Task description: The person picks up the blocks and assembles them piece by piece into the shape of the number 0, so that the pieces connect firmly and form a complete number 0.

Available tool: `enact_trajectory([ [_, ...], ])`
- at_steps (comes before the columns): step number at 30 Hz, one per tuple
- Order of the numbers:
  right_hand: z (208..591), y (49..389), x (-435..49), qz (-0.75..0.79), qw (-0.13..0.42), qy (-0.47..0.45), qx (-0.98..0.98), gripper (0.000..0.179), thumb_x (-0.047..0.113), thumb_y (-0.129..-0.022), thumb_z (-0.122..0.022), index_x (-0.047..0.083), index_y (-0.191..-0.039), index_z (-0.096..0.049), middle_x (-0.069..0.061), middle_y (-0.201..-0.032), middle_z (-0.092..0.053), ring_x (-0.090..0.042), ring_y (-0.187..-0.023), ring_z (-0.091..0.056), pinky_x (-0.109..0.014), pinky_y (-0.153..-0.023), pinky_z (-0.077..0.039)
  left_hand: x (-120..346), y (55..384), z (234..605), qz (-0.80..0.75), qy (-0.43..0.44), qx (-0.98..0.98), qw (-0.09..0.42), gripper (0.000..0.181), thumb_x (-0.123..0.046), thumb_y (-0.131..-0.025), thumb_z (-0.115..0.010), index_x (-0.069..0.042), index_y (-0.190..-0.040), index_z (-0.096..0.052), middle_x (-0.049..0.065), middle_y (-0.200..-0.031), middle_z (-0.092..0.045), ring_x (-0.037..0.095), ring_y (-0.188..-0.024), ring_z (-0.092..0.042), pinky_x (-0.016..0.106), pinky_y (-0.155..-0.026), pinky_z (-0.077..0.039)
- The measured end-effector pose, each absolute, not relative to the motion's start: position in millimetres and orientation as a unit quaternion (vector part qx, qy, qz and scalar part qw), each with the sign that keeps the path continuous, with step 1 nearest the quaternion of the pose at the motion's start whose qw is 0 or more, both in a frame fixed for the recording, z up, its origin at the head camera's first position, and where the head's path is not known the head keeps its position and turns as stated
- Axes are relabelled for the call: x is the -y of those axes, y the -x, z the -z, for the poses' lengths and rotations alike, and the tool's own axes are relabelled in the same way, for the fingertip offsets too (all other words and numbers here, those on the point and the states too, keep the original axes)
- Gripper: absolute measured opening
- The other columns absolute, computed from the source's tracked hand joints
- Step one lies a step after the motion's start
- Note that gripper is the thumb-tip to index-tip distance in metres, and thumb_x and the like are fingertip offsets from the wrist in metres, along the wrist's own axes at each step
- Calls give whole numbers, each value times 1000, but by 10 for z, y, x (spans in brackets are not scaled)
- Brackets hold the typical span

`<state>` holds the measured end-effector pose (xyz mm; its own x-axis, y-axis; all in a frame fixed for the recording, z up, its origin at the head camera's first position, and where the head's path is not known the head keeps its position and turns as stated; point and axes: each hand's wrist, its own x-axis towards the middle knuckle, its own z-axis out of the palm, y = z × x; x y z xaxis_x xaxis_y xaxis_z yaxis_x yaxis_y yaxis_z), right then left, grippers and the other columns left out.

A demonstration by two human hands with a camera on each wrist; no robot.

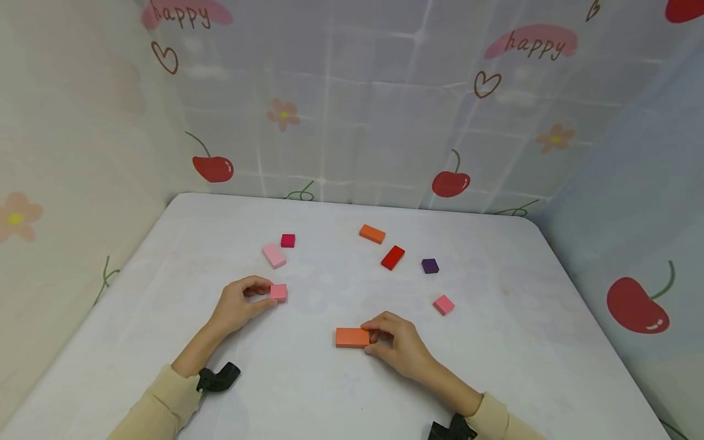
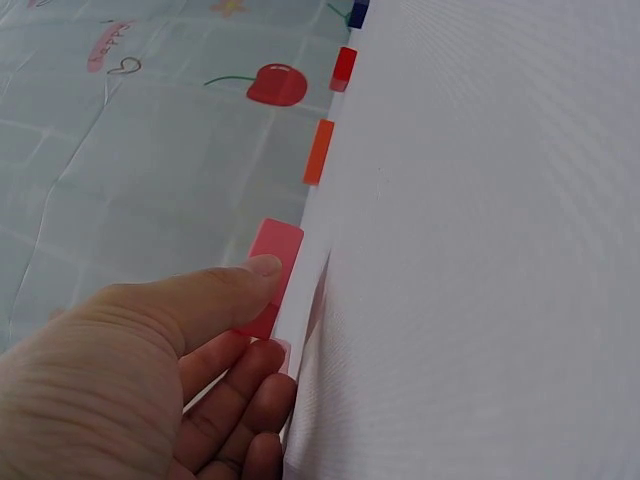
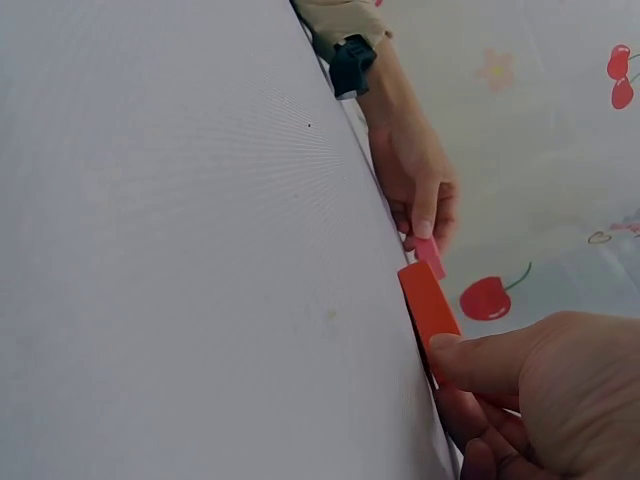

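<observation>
My left hand (image 1: 235, 307) pinches a pink block (image 1: 278, 293) between thumb and fingers at the table's left-middle. The left wrist view shows the thumb pressed on the face of this pink block (image 2: 279, 243). Closer to the front and right of it, my right hand (image 1: 400, 348) grips one end of a flat orange block (image 1: 351, 338), whose other end points left. In the right wrist view the thumb lies over the near end of the orange block (image 3: 427, 297). The two held blocks are apart in the head view.
Behind my left hand lie a light pink block (image 1: 274, 256) and a magenta block (image 1: 288, 241). Farther right are another orange block (image 1: 372, 234), a red block (image 1: 393, 258), a dark purple block (image 1: 430, 266) and a second pink block (image 1: 443, 305). Printed curtains (image 1: 352, 122) surround the white table (image 1: 522, 360).
</observation>
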<state>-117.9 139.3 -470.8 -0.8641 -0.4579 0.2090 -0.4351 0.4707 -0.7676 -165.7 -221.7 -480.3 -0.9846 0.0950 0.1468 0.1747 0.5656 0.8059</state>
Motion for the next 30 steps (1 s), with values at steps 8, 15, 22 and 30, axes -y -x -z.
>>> enact_trajectory([
  [8,4725,1185,-1403,435,15,264,-861,34,5,-76,-82,13,-109,-72,7,-93,-64,-6,-81,-59,-21,-76,-52,2215,1665,4816,460,72,884,40,28,-16,-81,-81,-9,-105,-71,6,-98,-70,19,-91,-60,20,-79,-49],
  [15,4731,1188,-1400,435,14,267,-860,34,5,-77,-82,13,-109,-72,6,-93,-64,-5,-81,-59,-21,-76,-52,2133,1613,4769,469,64,880,33,28,-19,-79,-82,-9,-104,-71,6,-96,-70,19,-89,-60,21,-77,-48],
  [22,4731,1192,-1393,432,17,270,-860,33,7,-78,-81,12,-109,-72,6,-94,-64,-6,-81,-59,-21,-76,-52,1872,1484,4692,476,68,877,19,28,-20,-77,-84,-13,-102,-72,0,-97,-70,16,-90,-61,23,-81,-50],
  [30,4732,1195,-1397,431,15,268,-862,33,7,-77,-81,13,-109,-72,7,-92,-63,-6,-81,-59,-21,-76,-52,1539,1318,4644,491,75,868,9,24,-18,-75,-85,-15,-96,-72,-2,-93,-68,14,-88,-59,25,-81,-52],
])
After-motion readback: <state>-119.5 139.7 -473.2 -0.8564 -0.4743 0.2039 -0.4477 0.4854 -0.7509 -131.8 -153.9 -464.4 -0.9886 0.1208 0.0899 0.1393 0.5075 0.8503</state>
